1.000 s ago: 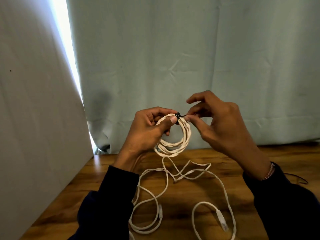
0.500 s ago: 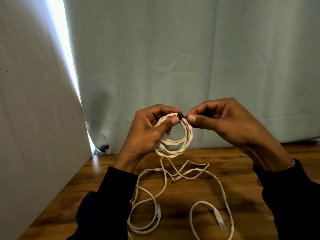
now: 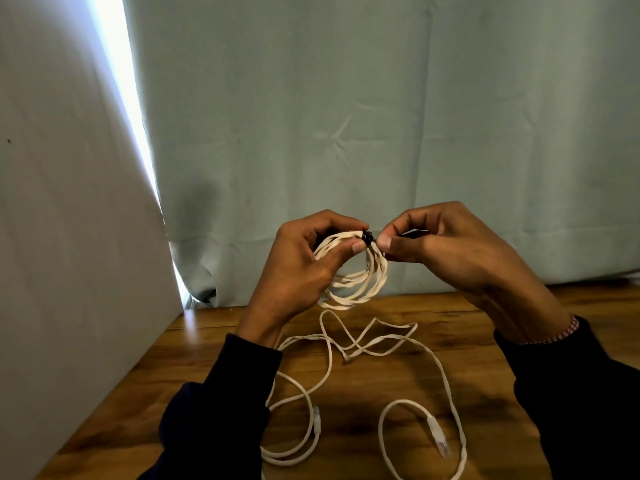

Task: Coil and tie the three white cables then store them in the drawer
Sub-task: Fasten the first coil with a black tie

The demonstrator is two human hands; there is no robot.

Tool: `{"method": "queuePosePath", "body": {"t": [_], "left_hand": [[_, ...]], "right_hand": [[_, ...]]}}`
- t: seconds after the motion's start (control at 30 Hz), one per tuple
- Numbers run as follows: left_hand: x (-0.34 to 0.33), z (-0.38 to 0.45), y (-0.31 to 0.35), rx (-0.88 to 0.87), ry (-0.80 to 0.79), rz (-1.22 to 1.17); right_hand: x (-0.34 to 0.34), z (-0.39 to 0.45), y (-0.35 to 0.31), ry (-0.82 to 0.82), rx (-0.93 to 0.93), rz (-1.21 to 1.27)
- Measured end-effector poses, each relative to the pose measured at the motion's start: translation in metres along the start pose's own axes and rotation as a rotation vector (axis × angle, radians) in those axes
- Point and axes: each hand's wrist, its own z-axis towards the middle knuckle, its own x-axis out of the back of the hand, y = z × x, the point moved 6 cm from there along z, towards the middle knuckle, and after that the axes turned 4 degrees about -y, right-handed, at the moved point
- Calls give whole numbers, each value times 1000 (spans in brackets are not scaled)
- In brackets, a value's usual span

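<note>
A pale curtain (image 3: 381, 116) fills the space behind both hands, with a white panel (image 3: 69, 237) off to the left of the left hand and a strip of daylight between them. No drawer or other container shows. The wooden bench (image 3: 467, 358) spreads beneath the hands; its near edge and right part are cut off by the frame and by dark sleeves (image 3: 214, 420). On it, below and between the hands, lie loose white cables (image 3: 440, 372) in open loops, crossing one another so that it is hard to tell where one ends and another begins; two plug ends show, one (image 3: 316, 418) below the left wrist and one (image 3: 437, 436) nearer the right sleeve, and a loop runs out of the bottom edge. The left hand (image 3: 298, 271) is raised above the bench and grips the coiled white cable (image 3: 360, 275), thumb pressed across the top of the coil, whose left part is hidden behind its fingers. The right hand (image 3: 450, 247) meets it at the coil's top, thumb and forefinger pinching a small black tie (image 3: 367, 237) wrapped there; most of the tie is hidden inside the fingers. A beaded bracelet (image 3: 561, 336) edges the right wrist.
</note>
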Motion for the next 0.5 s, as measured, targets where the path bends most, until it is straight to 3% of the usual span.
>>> {"method": "queuePosePath", "body": {"t": [0.23,0.5], "left_hand": [[0,0,1,-32,-7,79],[-6,1,-3,12,-21,65]], "right_hand": [[-6,0,1,-27,-29,54],[0,0,1,14,-63,-52]]}}
